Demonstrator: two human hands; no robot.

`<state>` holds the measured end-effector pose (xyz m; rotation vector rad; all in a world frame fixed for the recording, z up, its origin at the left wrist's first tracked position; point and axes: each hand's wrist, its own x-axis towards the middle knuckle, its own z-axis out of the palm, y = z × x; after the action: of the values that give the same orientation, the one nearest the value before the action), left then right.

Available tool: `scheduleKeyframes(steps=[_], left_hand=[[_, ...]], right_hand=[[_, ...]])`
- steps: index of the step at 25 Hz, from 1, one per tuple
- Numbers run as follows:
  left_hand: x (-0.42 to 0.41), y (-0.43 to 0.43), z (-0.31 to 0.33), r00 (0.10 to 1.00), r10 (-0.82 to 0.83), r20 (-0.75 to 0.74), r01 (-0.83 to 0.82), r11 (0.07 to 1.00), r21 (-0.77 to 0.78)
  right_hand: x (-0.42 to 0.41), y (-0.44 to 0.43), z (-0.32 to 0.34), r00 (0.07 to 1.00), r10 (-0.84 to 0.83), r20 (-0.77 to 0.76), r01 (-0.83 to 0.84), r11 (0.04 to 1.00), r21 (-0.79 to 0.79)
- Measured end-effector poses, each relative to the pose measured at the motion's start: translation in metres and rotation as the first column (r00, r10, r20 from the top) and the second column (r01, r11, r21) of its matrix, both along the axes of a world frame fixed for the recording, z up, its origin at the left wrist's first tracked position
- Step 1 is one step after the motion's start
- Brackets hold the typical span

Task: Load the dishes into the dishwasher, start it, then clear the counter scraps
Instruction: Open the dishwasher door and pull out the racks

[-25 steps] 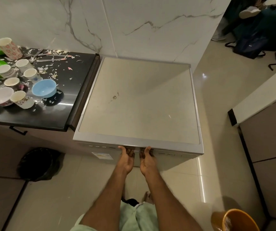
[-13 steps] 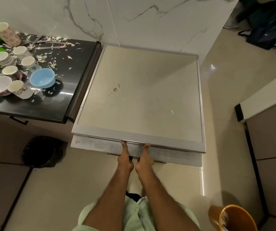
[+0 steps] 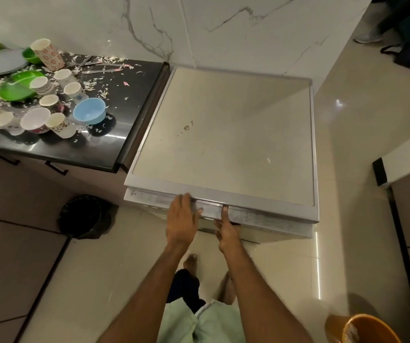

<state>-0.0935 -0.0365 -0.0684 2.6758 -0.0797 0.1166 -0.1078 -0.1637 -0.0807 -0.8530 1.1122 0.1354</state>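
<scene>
Right now the left hand (image 3: pixel 181 220) rests on the top edge of the door (image 3: pixel 261 217) of the dishwasher (image 3: pixel 223 134), mid-frame. Its fingertips are blurred at the gap under the lid, so I cannot tell if they hook it. The right hand (image 3: pixel 226 232) pinches the same edge, thumb on top, other fingers curled below. The door is slightly ajar. On the counter (image 3: pixel 95 149), upper left: one blue bowl (image 3: pixel 90 111), one white bowl (image 3: pixel 35 118), one grey plate (image 3: pixel 3 61), at least seven cups (image 3: pixel 46 54), scraps (image 3: pixel 100 91) scattered around; the far left is blurred.
</scene>
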Motion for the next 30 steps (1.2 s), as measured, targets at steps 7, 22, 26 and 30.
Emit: scheduleKeyframes(steps=[7, 22, 26, 30], left_hand=[[-0.008, 0.016, -0.012, 0.963, -0.228, -0.145, 0.249, 0.956, 0.153], [-0.023, 0.066, -0.023, 0.807, -0.437, -0.398, 0.556, 0.789, 0.262], [-0.042, 0.072, -0.026, 0.824, -0.418, -0.382, 0.546, 0.764, 0.342], [-0.059, 0.076, -0.032, 0.806, -0.413, -0.423, 0.548, 0.792, 0.269]], right_hand=[[-0.032, -0.006, -0.001, 0.978, 0.127, -0.164, -0.124, 0.992, 0.028], [-0.097, 0.056, -0.003, 0.627, 0.514, -0.585, -0.647, -0.075, -0.759], [-0.099, 0.055, -0.012, 0.405, 0.593, -0.696, -0.762, -0.203, -0.616], [-0.113, 0.048, -0.015, 0.440, 0.557, -0.704, -0.727, -0.239, -0.644]])
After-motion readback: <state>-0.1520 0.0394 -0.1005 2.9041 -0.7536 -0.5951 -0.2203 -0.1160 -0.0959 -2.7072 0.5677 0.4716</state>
